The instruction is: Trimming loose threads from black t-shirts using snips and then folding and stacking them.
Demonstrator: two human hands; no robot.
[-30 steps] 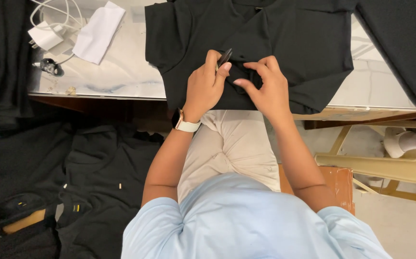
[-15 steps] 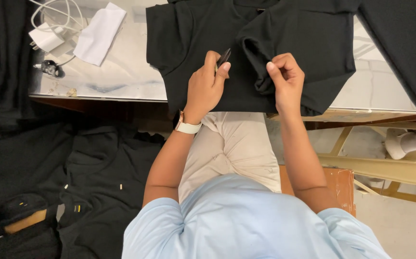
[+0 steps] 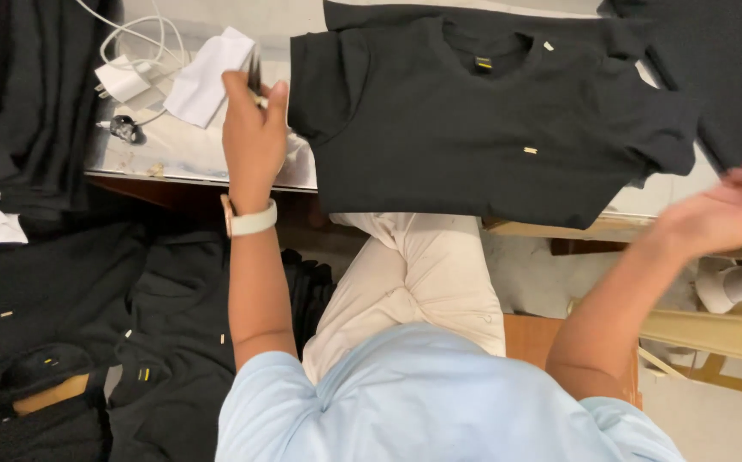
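Observation:
A black T-shirt (image 3: 473, 128) lies flat on the pale table (image 3: 174, 150), its hem hanging over the front edge, small tags on its collar and chest. My left hand (image 3: 253, 128), with a white watch on the wrist, is raised left of the shirt and grips a small dark tool (image 3: 254, 73), probably thread snips. My right hand (image 3: 730, 210) is blurred at the far right, off the shirt, fingers spread, holding nothing.
A white charger with cable (image 3: 123, 77) and a folded white cloth (image 3: 208, 77) lie on the table's left. Black garments (image 3: 63, 308) are piled at lower left, more at upper right (image 3: 713, 51). A beige plastic chair (image 3: 730, 325) stands at right.
Both hands have left the shirt's hem. The left hand moved left with the tool; the right hand swung far right. The shirt now lies smooth and flat.

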